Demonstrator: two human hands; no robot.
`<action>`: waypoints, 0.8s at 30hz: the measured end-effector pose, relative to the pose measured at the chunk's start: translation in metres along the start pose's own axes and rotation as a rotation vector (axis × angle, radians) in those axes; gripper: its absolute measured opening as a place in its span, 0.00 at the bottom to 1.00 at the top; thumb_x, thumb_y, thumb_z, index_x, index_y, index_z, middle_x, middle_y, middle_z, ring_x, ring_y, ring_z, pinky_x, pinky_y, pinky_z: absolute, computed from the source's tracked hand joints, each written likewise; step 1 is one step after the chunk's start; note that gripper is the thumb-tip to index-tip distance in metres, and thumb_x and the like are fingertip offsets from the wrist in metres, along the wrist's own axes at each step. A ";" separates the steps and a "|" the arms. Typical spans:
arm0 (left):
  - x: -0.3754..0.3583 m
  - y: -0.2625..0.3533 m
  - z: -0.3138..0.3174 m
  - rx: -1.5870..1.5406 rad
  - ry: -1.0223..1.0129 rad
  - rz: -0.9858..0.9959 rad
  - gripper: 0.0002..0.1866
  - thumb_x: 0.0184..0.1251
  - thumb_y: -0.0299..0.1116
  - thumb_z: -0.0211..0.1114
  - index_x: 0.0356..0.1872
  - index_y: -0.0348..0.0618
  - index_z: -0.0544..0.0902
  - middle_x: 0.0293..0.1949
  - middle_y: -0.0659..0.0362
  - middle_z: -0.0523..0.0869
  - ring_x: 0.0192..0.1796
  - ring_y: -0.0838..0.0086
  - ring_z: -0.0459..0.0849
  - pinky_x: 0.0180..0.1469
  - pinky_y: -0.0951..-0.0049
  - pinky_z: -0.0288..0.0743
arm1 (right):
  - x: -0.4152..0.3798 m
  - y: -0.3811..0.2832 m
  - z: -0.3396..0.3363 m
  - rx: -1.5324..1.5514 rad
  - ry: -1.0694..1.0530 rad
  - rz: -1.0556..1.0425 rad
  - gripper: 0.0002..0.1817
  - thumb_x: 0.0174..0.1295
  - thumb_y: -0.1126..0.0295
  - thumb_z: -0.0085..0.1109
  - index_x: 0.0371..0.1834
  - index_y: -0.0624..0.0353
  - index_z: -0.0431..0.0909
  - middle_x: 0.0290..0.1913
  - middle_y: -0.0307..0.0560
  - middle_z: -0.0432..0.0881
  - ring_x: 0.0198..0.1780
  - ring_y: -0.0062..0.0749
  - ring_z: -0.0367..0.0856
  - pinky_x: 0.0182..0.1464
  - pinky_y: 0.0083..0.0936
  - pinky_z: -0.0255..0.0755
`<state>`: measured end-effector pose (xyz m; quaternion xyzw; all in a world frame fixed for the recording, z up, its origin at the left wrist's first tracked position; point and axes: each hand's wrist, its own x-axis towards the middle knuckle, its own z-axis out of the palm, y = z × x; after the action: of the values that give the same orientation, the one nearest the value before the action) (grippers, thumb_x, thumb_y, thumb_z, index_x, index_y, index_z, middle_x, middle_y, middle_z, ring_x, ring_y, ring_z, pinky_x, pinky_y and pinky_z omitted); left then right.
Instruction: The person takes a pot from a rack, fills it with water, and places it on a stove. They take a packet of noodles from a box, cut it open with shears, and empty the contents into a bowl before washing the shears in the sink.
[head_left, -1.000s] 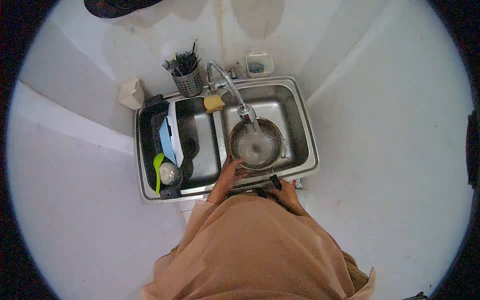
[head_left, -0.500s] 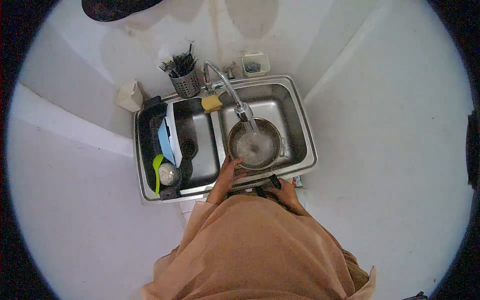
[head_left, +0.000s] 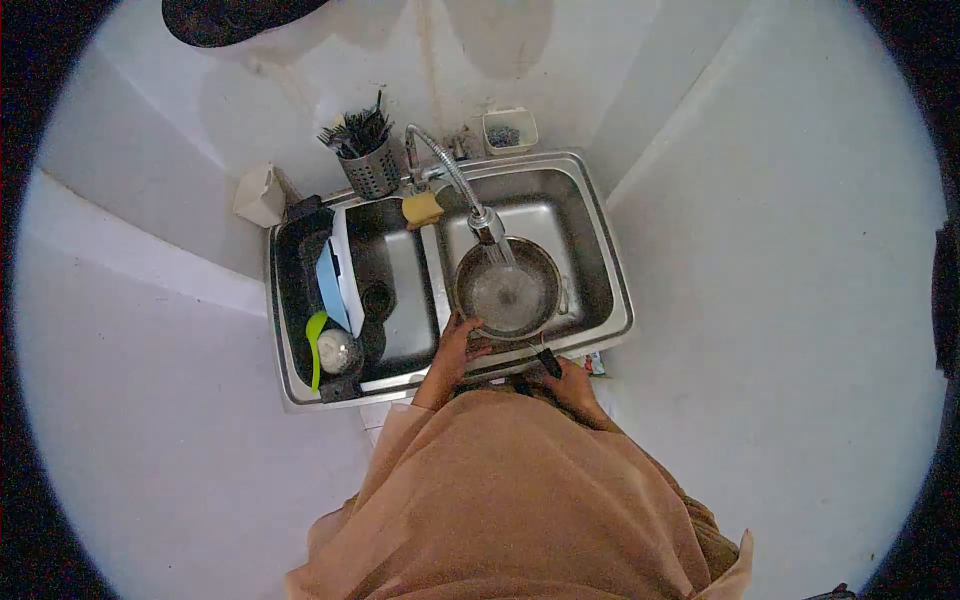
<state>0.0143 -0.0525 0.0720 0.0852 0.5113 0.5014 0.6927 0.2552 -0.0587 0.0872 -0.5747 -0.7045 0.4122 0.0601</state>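
Observation:
A round metal pan sits in the right basin under the running faucet head, and water swirls inside it. My left hand grips the pan's near-left rim, thumb over the edge and fingers lower on its side. My right hand is closed around a black handle at the sink's front edge; a thin metal stem runs from this handle toward the pan. The palm side of my right hand is hidden. A small loop stands out from the pan's right side.
The left basin holds a white and light-blue dish, a green spoon and a clear round container. A yellow sponge lies on the divider. Behind stand a cutlery holder and a white tub.
Both hands keep their places on the pan and the black handle. The water spray over the pan looks wider now, and the view has shifted very slightly.

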 end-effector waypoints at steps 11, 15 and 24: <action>-0.001 0.004 0.004 0.033 0.004 0.026 0.32 0.56 0.36 0.61 0.62 0.53 0.58 0.52 0.58 0.71 0.42 0.65 0.78 0.41 0.64 0.76 | 0.000 -0.005 -0.005 0.055 0.039 -0.033 0.23 0.49 0.61 0.61 0.48 0.59 0.72 0.41 0.58 0.79 0.44 0.50 0.77 0.45 0.37 0.69; 0.004 0.002 0.002 0.056 -0.002 0.023 0.32 0.56 0.38 0.59 0.62 0.54 0.57 0.52 0.58 0.70 0.43 0.66 0.78 0.41 0.65 0.76 | 0.005 0.000 -0.004 0.030 0.013 -0.062 0.22 0.49 0.60 0.61 0.46 0.59 0.73 0.39 0.58 0.79 0.43 0.51 0.77 0.44 0.37 0.70; 0.001 0.007 0.007 0.057 0.035 0.083 0.30 0.56 0.37 0.59 0.60 0.53 0.59 0.51 0.58 0.72 0.39 0.66 0.78 0.40 0.64 0.77 | 0.010 -0.001 -0.003 0.046 -0.007 -0.004 0.21 0.48 0.63 0.60 0.45 0.60 0.73 0.37 0.58 0.79 0.42 0.51 0.77 0.44 0.38 0.70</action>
<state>0.0158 -0.0461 0.0790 0.1172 0.5336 0.5164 0.6595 0.2525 -0.0490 0.0859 -0.5703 -0.6961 0.4301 0.0714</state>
